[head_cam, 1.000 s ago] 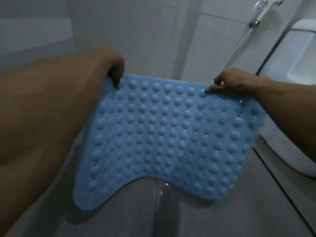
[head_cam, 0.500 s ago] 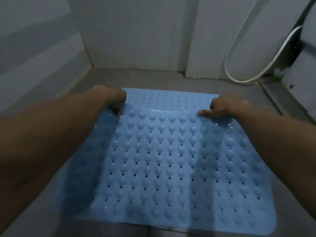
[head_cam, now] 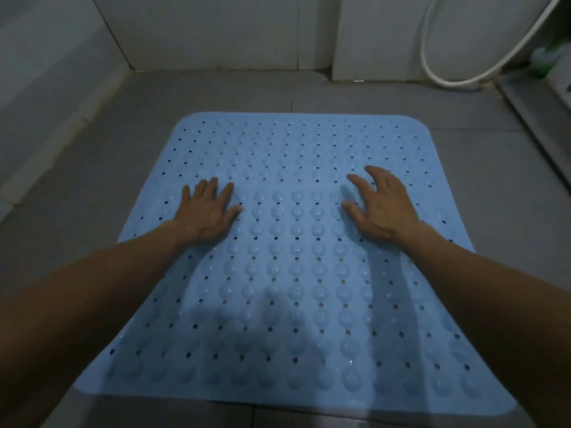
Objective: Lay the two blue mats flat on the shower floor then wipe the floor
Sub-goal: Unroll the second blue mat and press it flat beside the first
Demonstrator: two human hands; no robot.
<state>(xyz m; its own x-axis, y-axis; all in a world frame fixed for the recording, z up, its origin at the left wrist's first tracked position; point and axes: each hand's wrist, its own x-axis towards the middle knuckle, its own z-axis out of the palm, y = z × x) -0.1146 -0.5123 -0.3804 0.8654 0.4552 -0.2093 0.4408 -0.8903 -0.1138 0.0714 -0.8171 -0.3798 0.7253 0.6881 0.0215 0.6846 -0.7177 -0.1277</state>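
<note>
Looking down, we see a blue mat (head_cam: 296, 273) lying flat on the gray tiled shower floor (head_cam: 92, 168). The mat is a soft, rubbery square with round corners. Rows of little round bumps cover it, and small dark holes sit between the bumps. The far part looks smoother, with bumps that are hard to make out. The floor tiles are dull gray with thin lines between them. Pale wall tiles (head_cam: 216, 29) stand at the far side, and a white hose (head_cam: 438, 78) curves down in the far right corner.

Our left hand (head_cam: 205, 213) rests palm down on the mat, fingers spread and pointing away from us. Our right hand (head_cam: 383, 205) is also palm down, fingers spread wider, thumb reaching inward. Neither hand pinches or holds anything. Both bare arms stretch forward from the near corners of the view and throw dark shadows on the mat.

Half a second ago both hands were curled tight on the far edge of the mat, which was folded over toward us. Now the fold is gone, the far edge lies near the wall, and the hands have let go and gone flat. We see only one mat
</note>
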